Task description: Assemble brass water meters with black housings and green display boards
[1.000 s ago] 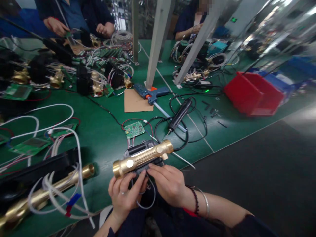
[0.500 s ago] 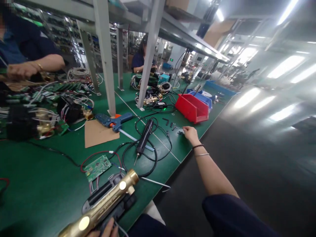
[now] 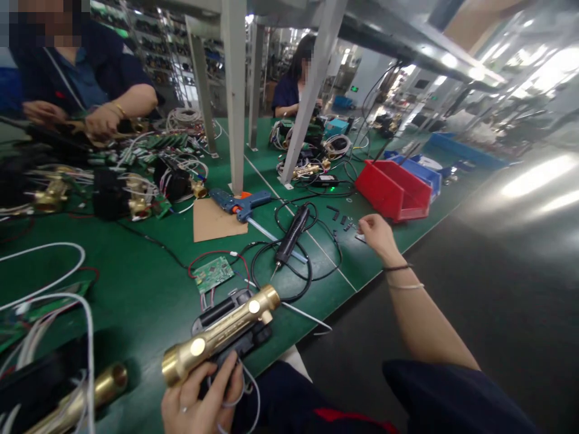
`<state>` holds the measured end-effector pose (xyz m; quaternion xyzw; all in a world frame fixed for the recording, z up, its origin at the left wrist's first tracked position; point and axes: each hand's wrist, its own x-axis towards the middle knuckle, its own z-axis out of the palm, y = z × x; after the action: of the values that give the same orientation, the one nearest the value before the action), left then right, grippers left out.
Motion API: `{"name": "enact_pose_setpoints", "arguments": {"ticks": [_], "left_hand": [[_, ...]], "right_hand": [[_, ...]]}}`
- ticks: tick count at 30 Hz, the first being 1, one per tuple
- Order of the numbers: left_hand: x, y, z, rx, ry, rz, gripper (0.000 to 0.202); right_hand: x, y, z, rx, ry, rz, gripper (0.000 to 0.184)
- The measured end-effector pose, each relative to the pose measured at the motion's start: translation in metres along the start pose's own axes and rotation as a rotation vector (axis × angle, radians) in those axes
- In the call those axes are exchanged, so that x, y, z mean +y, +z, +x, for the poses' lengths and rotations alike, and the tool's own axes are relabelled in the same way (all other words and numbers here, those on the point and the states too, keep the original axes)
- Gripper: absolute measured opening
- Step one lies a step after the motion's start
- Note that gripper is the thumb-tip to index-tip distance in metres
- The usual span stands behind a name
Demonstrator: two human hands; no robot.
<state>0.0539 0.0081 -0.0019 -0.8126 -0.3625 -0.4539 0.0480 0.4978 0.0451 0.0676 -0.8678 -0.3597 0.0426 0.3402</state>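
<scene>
My left hand grips a brass valve body with a black housing under it, at the near edge of the green bench. Thin white wires loop from the housing past my fingers. My right hand is stretched out to the right, fingers pinched at small black parts lying in front of a red bin. What the pinch holds is too small to name. A small green circuit board with red leads lies just beyond the valve.
A black electric screwdriver with coiled cable and a blue glue gun on cardboard lie mid-bench. Another brass valve sits at lower left. Wired valve assemblies crowd the left. Two other people work across the bench. Metal posts stand behind.
My right hand left the valve and reached out to the small black parts by the red bin. My left hand keeps hold of the valve. The view has swung upward and right.
</scene>
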Motion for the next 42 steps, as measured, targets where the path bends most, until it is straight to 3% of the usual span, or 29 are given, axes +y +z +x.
{"name": "enact_pose_setpoints", "arguments": {"ticks": [3,7,9,11,14,18,27,30,33,35,37,38,39,42], "left_hand": [[0.009,-0.002,0.004,-0.008,0.042,0.131,0.007],[0.015,-0.002,0.002,-0.023,-0.043,0.129,0.007],[0.017,-0.003,0.0,-0.044,-0.073,0.112,0.009],[0.019,-0.003,-0.001,-0.05,-0.095,0.099,0.009],[0.02,-0.005,0.001,-0.041,-0.122,0.087,0.009],[0.021,-0.006,0.003,-0.021,-0.118,0.06,0.009],[0.014,-0.001,-0.002,0.016,-0.092,0.029,0.01],[0.013,-0.003,0.001,0.008,-0.057,0.033,0.01],[0.012,-0.002,0.002,0.039,-0.044,0.033,0.009],[0.012,-0.001,0.001,0.054,-0.054,0.032,0.009],[0.012,0.001,-0.001,0.055,-0.055,0.04,0.009],[0.012,0.001,-0.001,0.049,-0.05,0.046,0.009],[0.013,0.001,-0.001,0.04,-0.043,0.053,0.009],[0.013,-0.002,0.002,0.004,-0.035,0.067,0.01]], "right_hand": [[-0.037,-0.005,-0.078,-0.084,-0.179,0.138,0.01],[-0.086,0.004,-0.187,-0.398,-0.834,0.407,0.005],[-0.102,0.02,-0.222,-0.467,-0.996,0.397,0.014],[-0.111,0.04,-0.24,-0.419,-1.083,0.316,0.023],[-0.114,0.063,-0.247,-0.287,-1.153,0.22,0.029],[-0.112,0.073,-0.248,-0.265,-1.161,0.195,0.031],[-0.109,0.073,-0.25,-0.246,-1.241,0.046,0.032],[-0.108,0.064,-0.25,-0.262,-1.284,0.046,0.03],[-0.103,0.047,-0.236,-0.238,-1.319,0.194,0.023],[-0.099,0.039,-0.209,-0.093,-1.191,0.303,0.02],[-0.095,0.04,-0.169,0.041,-0.81,0.307,0.019],[-0.094,0.045,-0.147,0.023,-0.523,0.257,0.025],[-0.093,0.053,-0.126,-0.078,-0.242,0.213,0.042],[-0.094,0.087,-0.076,-0.197,-0.028,0.211,0.077]]}}
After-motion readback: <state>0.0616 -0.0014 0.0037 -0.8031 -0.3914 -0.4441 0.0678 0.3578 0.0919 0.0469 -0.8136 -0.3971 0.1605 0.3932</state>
